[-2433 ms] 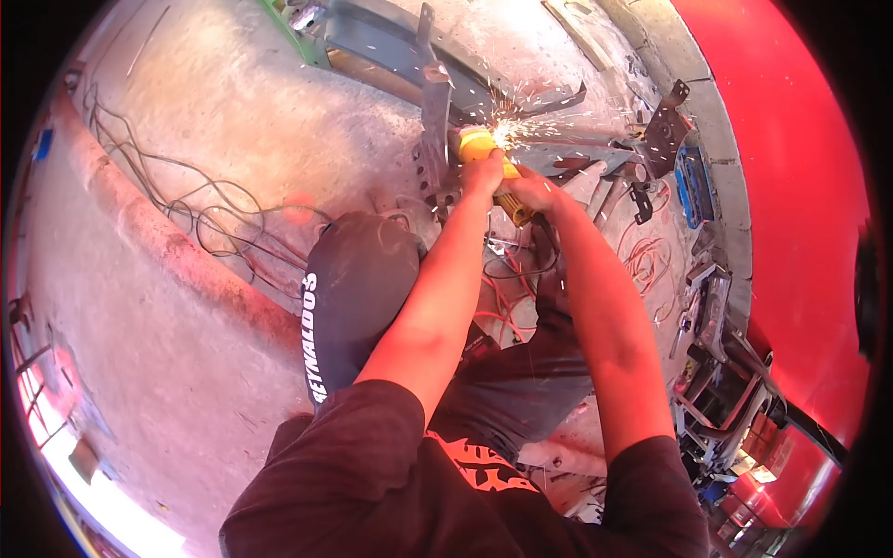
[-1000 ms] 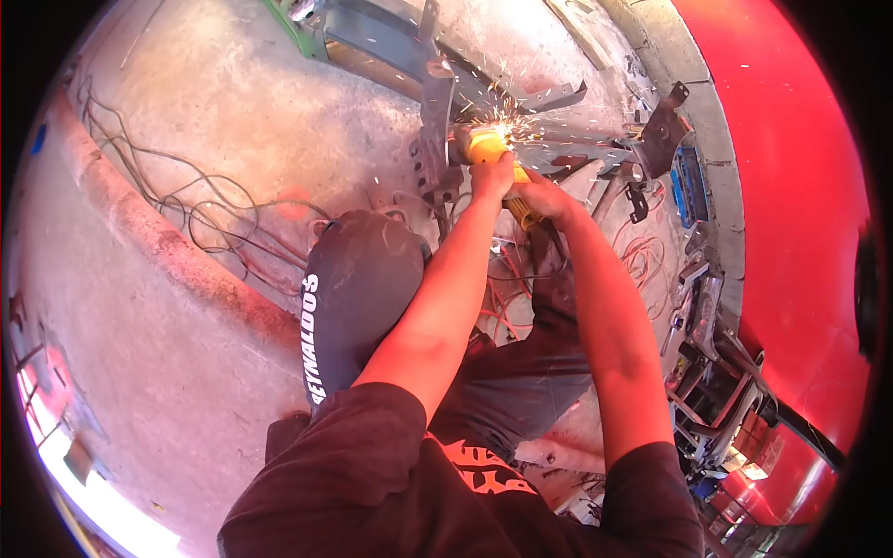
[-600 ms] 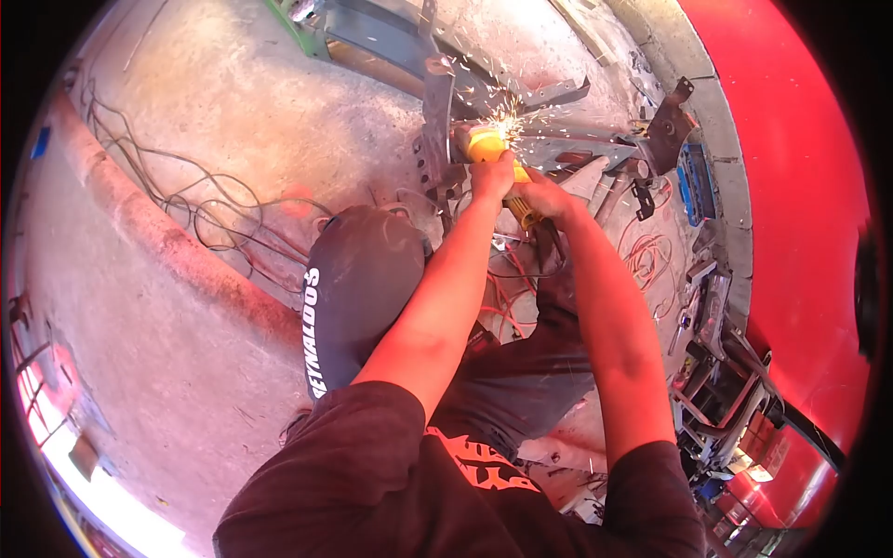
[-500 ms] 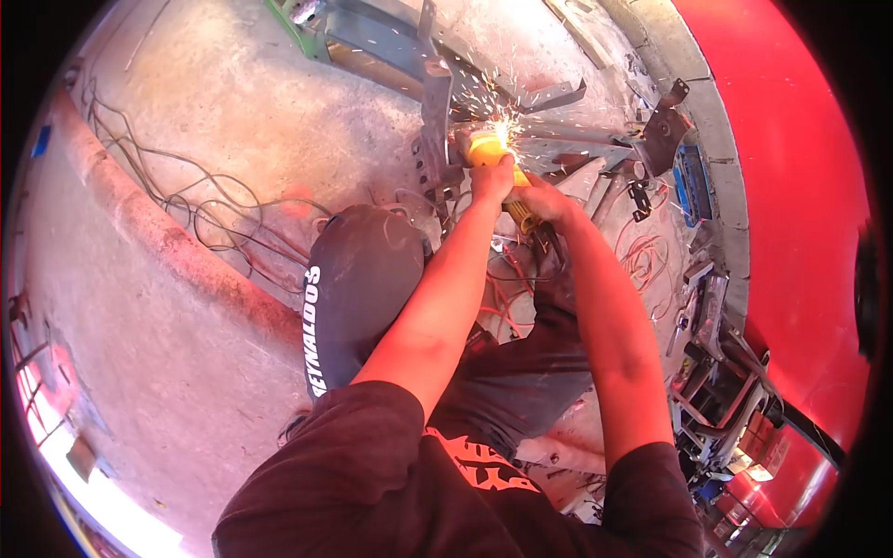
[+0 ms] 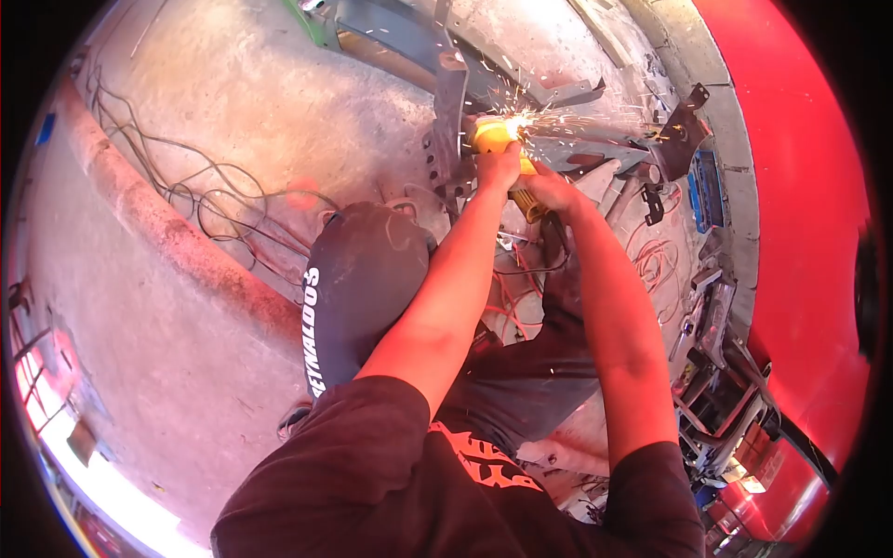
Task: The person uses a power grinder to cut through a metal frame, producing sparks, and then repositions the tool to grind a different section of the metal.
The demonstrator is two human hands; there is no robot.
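Note:
Both of my hands are closed around a yellow angle grinder (image 5: 493,137). My left hand (image 5: 499,168) grips it near the head, thumb along the body. My right hand (image 5: 553,189) wraps the body farther back, beside the vented rear end. Bright sparks (image 5: 523,121) fly up and to the right from the grinder's head, which is against a metal frame. An upright metal strip (image 5: 450,98) of that frame stands just left of the head. Glare and sparks hide the disc and the exact contact spot.
Loose cables (image 5: 219,186) lie on the concrete floor at left, beside a long raised ridge (image 5: 177,232). Orange cord (image 5: 659,260), a dark metal bracket (image 5: 684,132) and a blue case (image 5: 707,191) are at right. A red panel (image 5: 800,186) rises beyond the concrete edge.
The grinder, hands and metal frame appear slightly farther right, much of it a shift of the view. The sparks now spray more to the right than upward. Both hands keep their hold.

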